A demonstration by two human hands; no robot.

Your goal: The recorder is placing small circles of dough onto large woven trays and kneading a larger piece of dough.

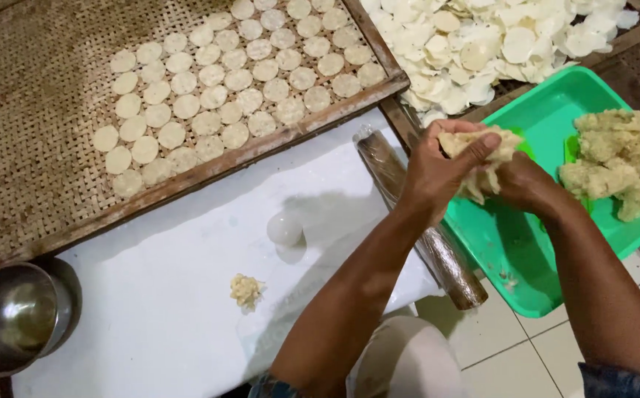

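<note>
Over the one green tray (534,118), two hands (438,173) squeeze one dough lump (482,144).

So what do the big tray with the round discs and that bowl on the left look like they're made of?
Tray: woven cane or bamboo, matte, in a wooden frame; the crisscross weave shows. Bowl: likely stainless steel, shiny, with reflections inside.
</note>
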